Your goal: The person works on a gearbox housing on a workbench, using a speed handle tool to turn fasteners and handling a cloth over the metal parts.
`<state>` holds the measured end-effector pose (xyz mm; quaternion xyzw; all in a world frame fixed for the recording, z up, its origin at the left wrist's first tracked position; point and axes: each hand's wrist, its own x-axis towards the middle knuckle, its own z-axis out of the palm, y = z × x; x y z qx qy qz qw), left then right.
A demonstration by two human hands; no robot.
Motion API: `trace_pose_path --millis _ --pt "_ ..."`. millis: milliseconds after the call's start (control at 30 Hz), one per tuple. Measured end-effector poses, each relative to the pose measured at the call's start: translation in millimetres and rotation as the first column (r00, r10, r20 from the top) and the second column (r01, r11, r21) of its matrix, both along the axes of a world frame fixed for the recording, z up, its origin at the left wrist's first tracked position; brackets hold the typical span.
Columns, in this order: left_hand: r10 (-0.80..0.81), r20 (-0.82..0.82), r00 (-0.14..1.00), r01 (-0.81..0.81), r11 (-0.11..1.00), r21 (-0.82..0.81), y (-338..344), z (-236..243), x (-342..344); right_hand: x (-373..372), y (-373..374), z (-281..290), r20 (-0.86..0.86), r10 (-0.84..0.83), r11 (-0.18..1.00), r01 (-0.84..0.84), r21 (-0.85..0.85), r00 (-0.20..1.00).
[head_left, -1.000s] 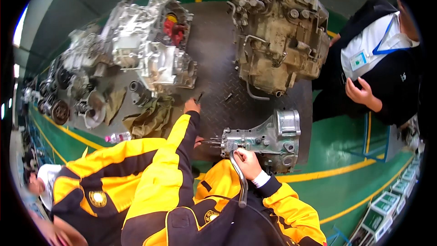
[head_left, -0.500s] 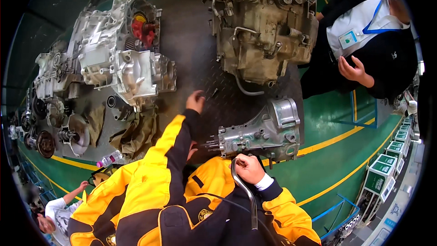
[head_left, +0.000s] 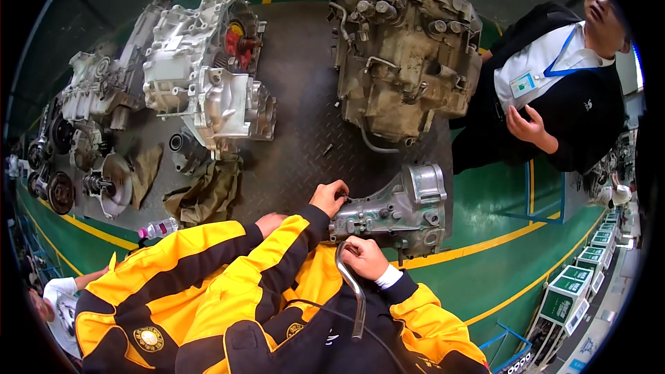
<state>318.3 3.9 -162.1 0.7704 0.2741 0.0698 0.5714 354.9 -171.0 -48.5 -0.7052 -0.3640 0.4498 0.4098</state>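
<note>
A small grey gearbox housing lies on the dark checker-plate floor, just ahead of both grips; being cast metal, it looks heavy, stiff and greasy, best taken by its flanged bell end. The left hand pinches a fitting at its near end. The right hand is curled tight around a bent steel bar just below it.

Left hand stretched forward, fingers curled — right hand fisted, near the chest
</note>
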Motion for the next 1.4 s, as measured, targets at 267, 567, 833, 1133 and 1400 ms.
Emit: trace_pose_path --millis 267,567,833,1133,1400 --pt "-0.232 -0.071 0.97 0.242 0.947 0.209 -1 13 2 -1 -5 0 -0.045 0.06 0.995 -0.056 0.083 0.997" --pt "-0.18 -0.295 0.938 0.295 0.86 0.415 -6 8 8 4 -12 -7 -0.077 0.156 0.982 -0.146 0.121 0.985" --pt "-0.19 -0.364 0.912 0.346 0.833 0.431 -7 10 17 8 -13 -2 -0.092 0.151 0.979 -0.136 0.155 0.984" --pt "-0.205 -0.295 0.933 0.292 0.913 0.287 -13 46 21 14 -16 -10 -0.129 0.182 0.968 -0.155 0.198 0.975" --pt "-0.228 -0.371 0.9 0.376 0.837 0.398 -19 14 43 12 -11 -23 -0.119 0.181 0.968 -0.155 0.197 0.976"
